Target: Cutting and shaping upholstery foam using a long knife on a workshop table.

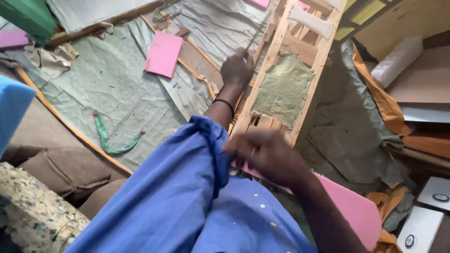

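Green strap [112,140] lies loose on the grey sheeting [122,89] at the floor's left. Left hand [236,69] closes on a thin tool [253,40] at the wooden frame [276,56]. Right hand [265,154], blurred, grip unclear, hovers over pink foam [356,206].

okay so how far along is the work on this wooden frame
Done: a green fabric patch is already fixed across the wooden frame. In hand: the left hand holds a thin tool against the frame's rail; the right hand is blurred beside the pink foam sheet. Left: the frame's wood is mostly bare.
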